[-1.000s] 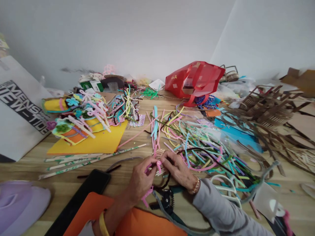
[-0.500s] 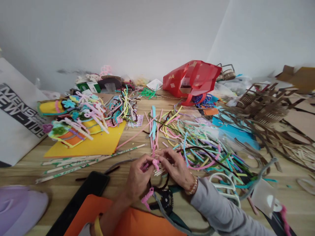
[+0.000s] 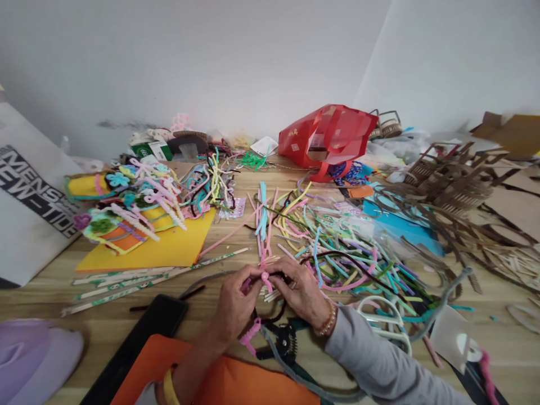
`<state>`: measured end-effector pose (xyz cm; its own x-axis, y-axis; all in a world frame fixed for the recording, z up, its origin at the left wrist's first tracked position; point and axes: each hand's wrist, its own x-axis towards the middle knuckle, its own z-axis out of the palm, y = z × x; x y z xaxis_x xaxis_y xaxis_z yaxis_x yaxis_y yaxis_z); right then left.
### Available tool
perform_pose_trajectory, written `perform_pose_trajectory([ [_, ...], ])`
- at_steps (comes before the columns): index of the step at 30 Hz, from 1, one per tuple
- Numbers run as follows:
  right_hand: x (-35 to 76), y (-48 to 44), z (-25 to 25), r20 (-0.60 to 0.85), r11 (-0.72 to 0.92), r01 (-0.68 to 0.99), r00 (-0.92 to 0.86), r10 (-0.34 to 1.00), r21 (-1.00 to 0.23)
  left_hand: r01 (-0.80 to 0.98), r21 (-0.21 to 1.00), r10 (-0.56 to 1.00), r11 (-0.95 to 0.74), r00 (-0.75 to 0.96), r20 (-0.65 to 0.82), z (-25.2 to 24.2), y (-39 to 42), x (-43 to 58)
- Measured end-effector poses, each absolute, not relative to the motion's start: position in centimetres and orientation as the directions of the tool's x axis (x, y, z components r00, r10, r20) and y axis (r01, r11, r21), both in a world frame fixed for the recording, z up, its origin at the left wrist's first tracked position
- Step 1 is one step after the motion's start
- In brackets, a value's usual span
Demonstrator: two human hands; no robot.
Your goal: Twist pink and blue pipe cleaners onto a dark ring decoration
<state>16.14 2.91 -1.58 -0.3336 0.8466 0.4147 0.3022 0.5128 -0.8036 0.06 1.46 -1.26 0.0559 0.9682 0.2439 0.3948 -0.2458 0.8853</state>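
Observation:
Between my fingertips, low in the middle of the head view, is a pink pipe cleaner (image 3: 265,276) twisted into a small knotted shape. My left hand (image 3: 238,301) pinches it from the left, my right hand (image 3: 300,292) from the right; both are closed. A dark brown pipe cleaner (image 3: 278,313) loops below my fingers. Under it hangs or lies another coiled pink pipe cleaner piece (image 3: 252,336); whether it is joined to the brown one I cannot tell. Pliers with a black spring (image 3: 287,343) lie beneath my hands. Short pale sticks (image 3: 272,293) are partly hidden behind my fingers.
A pile of coloured pipe cleaners (image 3: 358,259) spreads to the right, with white-handled scissors (image 3: 386,320) nearer. Finished-looking flower crafts (image 3: 126,202) rest on yellow sheets (image 3: 147,253) at left. A red bag (image 3: 324,135) and brown baskets (image 3: 455,180) stand farther back. Orange sheet (image 3: 244,382) lies in front.
Both hands have shifted very slightly left, still pinching the pink pipe cleaner. My right fingers have moved a little closer around it. The coiled pink piece below has also moved slightly up and left.

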Motion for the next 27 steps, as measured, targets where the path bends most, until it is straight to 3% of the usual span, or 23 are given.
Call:
perform_pose_trajectory([
  [8, 16.1, 3.2, -2.1, 0.284, 0.351, 0.182, -0.315, 0.906, -0.918, 0.506, 0.667, 0.829, -0.547, 0.216, 0.516, -1.5, 1.4, -0.1],
  [12, 16.2, 3.5, -2.0, 0.092, 0.103, 0.012, -0.359, 0.929, -0.995, 0.538, 0.564, 0.760, -0.627, 0.261, 0.596, -1.7, 1.5, -0.3],
  [17, 16.6, 4.1, -2.3, -0.082, -0.168, -0.126, -0.507, 0.858, -0.978, 0.520, 0.492, 0.699, -0.698, 0.346, 0.626, -1.8, 1.4, -0.5],
  [22, 16.6, 4.1, -2.2, -0.113, -0.272, -0.225, -0.541, 0.834, -0.936, 0.476, 0.526, 0.697, -0.704, 0.323, 0.640, -1.5, 1.4, -0.3],
  [27, 16.1, 3.6, -1.4, -0.043, -0.140, -0.144, -0.531, 0.846, -0.980, 0.449, 0.666, 0.798, -0.596, 0.233, 0.556, -1.5, 1.7, -0.1],
])
